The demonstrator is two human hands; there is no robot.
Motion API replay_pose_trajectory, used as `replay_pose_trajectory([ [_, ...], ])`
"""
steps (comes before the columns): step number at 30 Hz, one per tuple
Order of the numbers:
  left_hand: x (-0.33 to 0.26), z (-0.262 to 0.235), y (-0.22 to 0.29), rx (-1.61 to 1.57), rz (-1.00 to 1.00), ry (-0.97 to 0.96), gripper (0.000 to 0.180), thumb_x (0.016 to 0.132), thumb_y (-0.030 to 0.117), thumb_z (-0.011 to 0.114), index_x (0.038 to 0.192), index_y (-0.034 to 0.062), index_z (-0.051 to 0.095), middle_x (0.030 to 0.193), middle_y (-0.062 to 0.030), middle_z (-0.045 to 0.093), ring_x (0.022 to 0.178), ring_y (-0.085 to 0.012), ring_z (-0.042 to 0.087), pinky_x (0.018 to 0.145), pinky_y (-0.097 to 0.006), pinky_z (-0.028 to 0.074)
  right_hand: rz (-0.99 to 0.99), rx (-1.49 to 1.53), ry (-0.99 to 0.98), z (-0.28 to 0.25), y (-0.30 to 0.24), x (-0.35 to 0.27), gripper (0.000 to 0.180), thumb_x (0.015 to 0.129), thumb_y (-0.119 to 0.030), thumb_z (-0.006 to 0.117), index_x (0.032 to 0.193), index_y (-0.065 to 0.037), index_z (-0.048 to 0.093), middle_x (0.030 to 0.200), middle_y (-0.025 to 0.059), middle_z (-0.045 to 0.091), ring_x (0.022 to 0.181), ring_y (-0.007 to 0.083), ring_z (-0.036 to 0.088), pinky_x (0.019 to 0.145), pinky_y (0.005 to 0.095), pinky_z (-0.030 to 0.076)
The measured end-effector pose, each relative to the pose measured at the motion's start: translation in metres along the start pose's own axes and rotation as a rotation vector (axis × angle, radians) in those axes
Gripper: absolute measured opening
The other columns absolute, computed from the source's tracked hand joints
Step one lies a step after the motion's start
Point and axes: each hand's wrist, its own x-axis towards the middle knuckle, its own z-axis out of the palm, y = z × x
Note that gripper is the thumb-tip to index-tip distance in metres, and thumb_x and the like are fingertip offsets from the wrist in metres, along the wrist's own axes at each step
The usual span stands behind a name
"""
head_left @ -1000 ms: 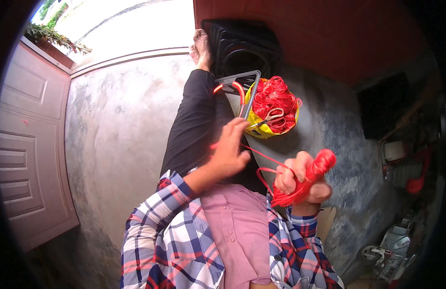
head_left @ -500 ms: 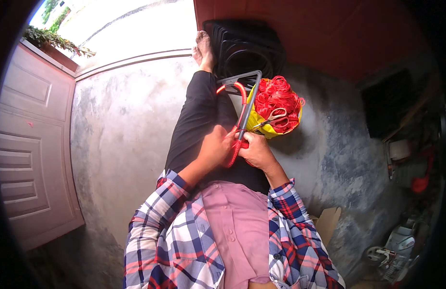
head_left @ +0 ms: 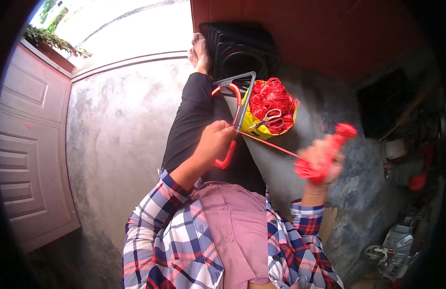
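Note:
My left hand (head_left: 216, 138) is closed around a grey metal frame (head_left: 250, 91) lying over my thigh. Part of the frame, a curved inner bar (head_left: 238, 101), is wrapped in red cord, and its lower bend (head_left: 227, 159) is red as well. Out to the right, my right hand (head_left: 324, 156), blurred by motion, grips a bundle of red cord (head_left: 312, 171). A taut red strand (head_left: 276, 146) runs from the frame beside my left fingers to that bundle. Where the strand meets the frame is partly hidden by my fingers.
Beyond the frame stands a yellow bag (head_left: 251, 119) filled with tangled red cord (head_left: 272, 98), with scissors (head_left: 270, 119) lying on top. Dark frames (head_left: 242, 45) are stacked near my foot. A door (head_left: 32, 149) is at left; a cardboard piece (head_left: 329, 224) lies at right.
My right hand has swung away from the frame to the right with the red cord bundle, stretching the strand. The left hand stays on the frame.

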Motion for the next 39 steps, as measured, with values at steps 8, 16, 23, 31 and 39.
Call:
replay_pose_trajectory([
  [8,0.032,-0.015,-0.067,0.563,0.272,0.245,0.037,0.082,0.012,0.063,0.115,-0.0028,0.055,0.106,-0.0106,0.058,0.099,-0.0199,0.057,0.089,-0.029,0.046,-0.184,-0.314,0.381,-0.075,-0.044,-0.018,0.026,0.094,-0.031,0.057,0.091,-0.005,0.057,0.058,-0.0017,0.040,0.048,0.0097,0.037,0.045,0.0283,0.033],
  [16,0.028,-0.012,-0.050,0.014,-0.118,-0.121,0.041,0.080,0.005,0.056,0.121,-0.0002,0.053,0.107,-0.0063,0.061,0.102,-0.0157,0.056,0.096,-0.028,0.040,0.425,-0.804,0.353,-0.090,0.126,0.016,0.024,0.087,-0.019,0.060,0.101,0.000,0.064,0.075,-0.0003,0.059,0.058,0.0085,0.051,0.054,0.0237,0.043],
  [23,0.031,-0.014,-0.048,-0.185,-0.234,-0.084,0.014,0.082,0.010,0.056,0.096,0.0074,0.058,0.084,0.0009,0.056,0.078,-0.0090,0.051,0.078,-0.023,0.038,0.363,-0.813,0.364,-0.060,0.070,-0.005,0.018,0.084,-0.018,0.067,0.077,-0.007,0.055,0.065,0.0018,0.055,0.056,0.0111,0.053,0.054,0.0252,0.043],
  [31,0.041,-0.016,-0.054,-0.188,-0.258,-0.073,0.007,0.081,0.012,0.061,0.086,0.0093,0.058,0.075,0.0037,0.053,0.067,-0.0080,0.046,0.072,-0.021,0.037,0.395,-0.837,0.365,-0.044,0.064,-0.038,0.017,0.082,-0.014,0.068,0.076,-0.006,0.055,0.066,0.0023,0.055,0.059,0.0125,0.054,0.057,0.0263,0.044],
  [39,0.037,-0.013,-0.054,-0.107,-0.234,-0.077,0.008,0.080,0.009,0.061,0.088,0.0069,0.059,0.083,-0.0002,0.056,0.075,-0.0120,0.050,0.074,-0.024,0.040,0.252,-0.798,0.579,-0.090,0.053,-0.054,0.012,0.088,-0.015,0.064,0.085,-0.005,0.058,0.064,0.0004,0.052,0.053,0.0106,0.050,0.051,0.0237,0.040],
])
